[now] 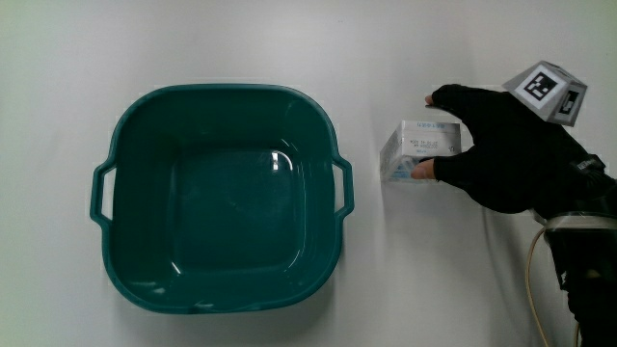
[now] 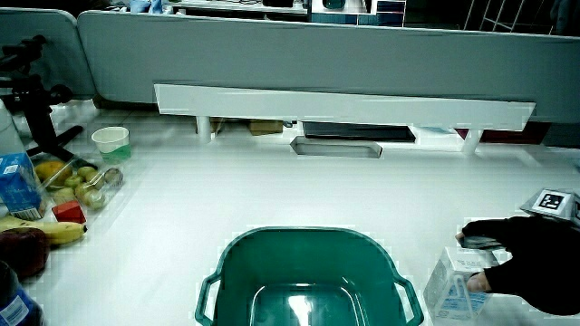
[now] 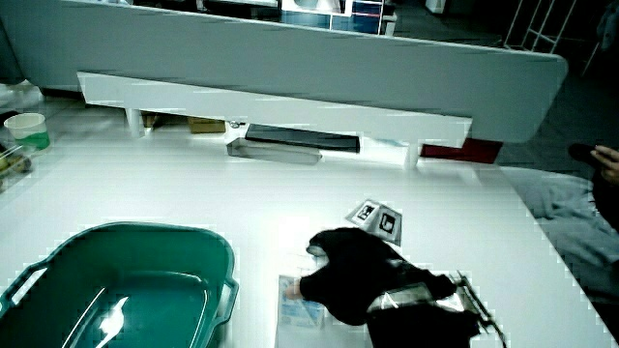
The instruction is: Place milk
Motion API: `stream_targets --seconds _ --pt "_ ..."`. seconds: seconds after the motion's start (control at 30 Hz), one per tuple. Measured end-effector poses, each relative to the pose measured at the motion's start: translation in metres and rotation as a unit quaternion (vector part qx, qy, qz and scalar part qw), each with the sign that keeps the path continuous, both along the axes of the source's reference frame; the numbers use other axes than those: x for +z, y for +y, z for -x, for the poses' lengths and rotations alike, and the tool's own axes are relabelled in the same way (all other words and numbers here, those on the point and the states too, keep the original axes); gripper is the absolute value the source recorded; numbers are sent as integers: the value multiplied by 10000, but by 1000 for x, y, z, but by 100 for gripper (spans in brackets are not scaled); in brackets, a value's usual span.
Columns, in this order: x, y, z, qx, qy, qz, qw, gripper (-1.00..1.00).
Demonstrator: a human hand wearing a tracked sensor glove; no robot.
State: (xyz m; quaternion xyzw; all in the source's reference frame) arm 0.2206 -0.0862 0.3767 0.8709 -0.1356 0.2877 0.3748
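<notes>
A small white and blue milk carton [image 1: 416, 151] lies on its side on the white table beside the handle of a teal basin [image 1: 130, 145]. The gloved hand [image 1: 501, 145] is closed around the carton, thumb on the edge nearer the person and fingers over the edge farther away. In both side views the carton [image 2: 453, 282] [image 3: 302, 311] rests low against the table with the hand [image 2: 526, 263] [image 3: 353, 275] over it. The basin [image 2: 231, 258] [image 3: 208, 249] holds nothing.
At the table's edge in a side view lie bananas [image 2: 54, 233], other fruit [image 2: 77, 186], a blue carton [image 2: 16, 181] and a white cup [image 2: 111, 140]. A white shelf [image 2: 344, 104] runs along the partition.
</notes>
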Motion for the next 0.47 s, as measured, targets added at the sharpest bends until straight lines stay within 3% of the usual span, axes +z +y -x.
stream_targets --seconds 0.13,0.17,0.2,0.23,0.27,0.33,0.37,0.4,0.43,0.47 --pt "-11 9 3 -70 25 -138 9999 -100" --pt "-9 9 2 -324 97 -222 9992 -100" --pt "-6 13 0 -157 215 -262 9993 -100" --pt "-12 15 5 -582 382 -539 9961 -100" --pt "-4 21 0 -162 315 -389 9986 -100" --pt "-12 30 8 -293 516 -575 9966 -100" --pt "-27 34 16 -626 996 -692 9906 -100" --pt "-40 41 23 -539 1443 -787 9849 -100" --pt "-44 46 26 -644 1634 -967 9797 -100" --pt "-38 51 24 -585 1569 -902 9817 -100"
